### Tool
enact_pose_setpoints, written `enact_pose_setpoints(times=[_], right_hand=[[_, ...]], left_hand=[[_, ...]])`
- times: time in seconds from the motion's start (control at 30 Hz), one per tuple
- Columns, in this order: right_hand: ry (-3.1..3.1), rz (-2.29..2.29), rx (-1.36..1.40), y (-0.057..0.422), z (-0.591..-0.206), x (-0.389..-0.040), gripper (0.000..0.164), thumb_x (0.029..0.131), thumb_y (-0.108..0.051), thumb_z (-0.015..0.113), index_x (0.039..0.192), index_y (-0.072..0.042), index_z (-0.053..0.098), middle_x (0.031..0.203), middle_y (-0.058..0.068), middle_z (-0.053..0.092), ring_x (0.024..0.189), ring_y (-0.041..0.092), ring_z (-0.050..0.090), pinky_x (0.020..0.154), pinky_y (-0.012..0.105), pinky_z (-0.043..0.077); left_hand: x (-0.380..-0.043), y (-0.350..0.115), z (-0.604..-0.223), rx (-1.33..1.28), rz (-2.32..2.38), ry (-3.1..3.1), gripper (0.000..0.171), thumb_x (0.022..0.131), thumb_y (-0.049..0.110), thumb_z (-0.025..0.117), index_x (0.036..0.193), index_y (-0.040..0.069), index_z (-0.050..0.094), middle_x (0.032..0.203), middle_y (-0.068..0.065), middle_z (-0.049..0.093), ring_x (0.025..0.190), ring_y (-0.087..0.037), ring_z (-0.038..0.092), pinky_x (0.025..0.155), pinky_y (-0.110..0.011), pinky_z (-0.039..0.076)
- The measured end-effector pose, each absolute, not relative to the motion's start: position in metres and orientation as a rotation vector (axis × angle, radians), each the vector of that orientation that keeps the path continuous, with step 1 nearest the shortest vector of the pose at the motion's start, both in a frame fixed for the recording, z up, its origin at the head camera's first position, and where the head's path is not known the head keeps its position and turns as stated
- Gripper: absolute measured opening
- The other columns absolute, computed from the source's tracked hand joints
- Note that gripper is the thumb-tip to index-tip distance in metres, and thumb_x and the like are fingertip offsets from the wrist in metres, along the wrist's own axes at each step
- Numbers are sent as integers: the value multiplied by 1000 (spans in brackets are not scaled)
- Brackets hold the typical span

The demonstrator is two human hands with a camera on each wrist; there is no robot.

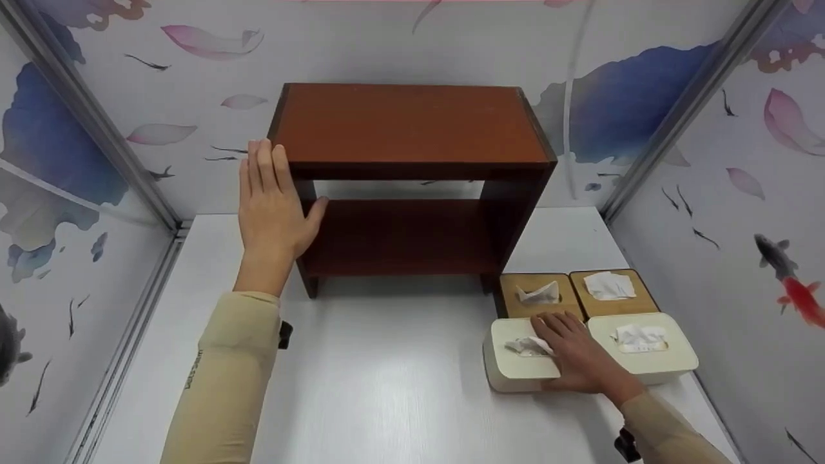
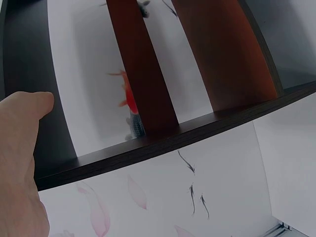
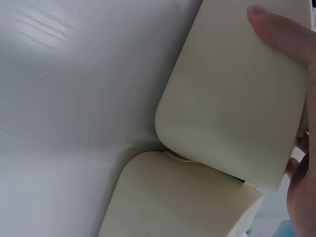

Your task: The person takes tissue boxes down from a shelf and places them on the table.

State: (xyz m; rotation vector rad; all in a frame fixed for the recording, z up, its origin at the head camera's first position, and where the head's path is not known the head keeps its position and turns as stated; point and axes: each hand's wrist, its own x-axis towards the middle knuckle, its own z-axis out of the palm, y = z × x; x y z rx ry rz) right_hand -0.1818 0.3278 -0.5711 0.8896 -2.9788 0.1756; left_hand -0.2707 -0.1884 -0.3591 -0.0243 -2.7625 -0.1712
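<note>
My left hand [image 1: 274,206] lies along the left side of a reddish-brown wooden shelf [image 1: 412,122], its fingers straight and its thumb spread toward the opening. In the left wrist view, the thumb [image 2: 42,103] shows against the shelf's dark board. My right hand [image 1: 577,354] grips a cream tissue box [image 1: 509,370] from its right end, thumb on the front face and fingers over the top toward the back. The right wrist view shows the thumb [image 3: 276,29] against the cream wall; the other fingers are partly hidden.
A second cream tissue box [image 1: 677,357] sits to the right of the held one. Behind them, two wood-topped tissue boxes [image 1: 509,290] stand side by side near the shelf's right leg. All rest on a white table [image 1: 361,399], with patterned panels [image 1: 696,174] around it.
</note>
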Motion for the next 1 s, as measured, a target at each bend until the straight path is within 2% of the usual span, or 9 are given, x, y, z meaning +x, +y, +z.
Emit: enact_pose_setpoints(times=[0.33, 0.63, 0.83, 1.0], right_hand=[[-3014, 231, 862, 331, -573, -183, 122, 57, -57, 87, 153, -7, 30, 153, 18, 39, 143, 38, 34, 117, 53, 18], [-3038, 206, 930, 328, -565, -183, 122, 59, -56, 86, 153, -3, 28, 154, 22, 35, 142, 42, 32, 114, 63, 20], [-3059, 358, 963, 328, -556, -187, 120, 62, -67, 78, 151, 0, 32, 151, 25, 37, 140, 45, 33, 111, 70, 17], [-3050, 413, 959, 319, -549, -195, 112, 69, -68, 72, 151, -3, 34, 151, 20, 40, 139, 42, 36, 111, 67, 23]], left_hand=[[-270, -188, -358, -31, -187, -2735, 95, 94, 58, 48, 152, 4, -4, 161, -19, -6, 152, -33, -10, 126, -45, 0], [-269, -187, -358, -21, -208, -2738, 92, 95, 54, 49, 152, 4, -4, 161, -19, -5, 152, -32, -10, 126, -45, -1], [-269, -189, -358, -32, -207, -2740, 89, 97, 52, 48, 152, 5, -3, 161, -18, -4, 152, -32, -8, 125, -46, 1], [-269, -194, -359, -73, -223, -2705, 86, 98, 48, 50, 152, 5, 0, 161, -18, 0, 153, -32, -5, 126, -45, 1]])
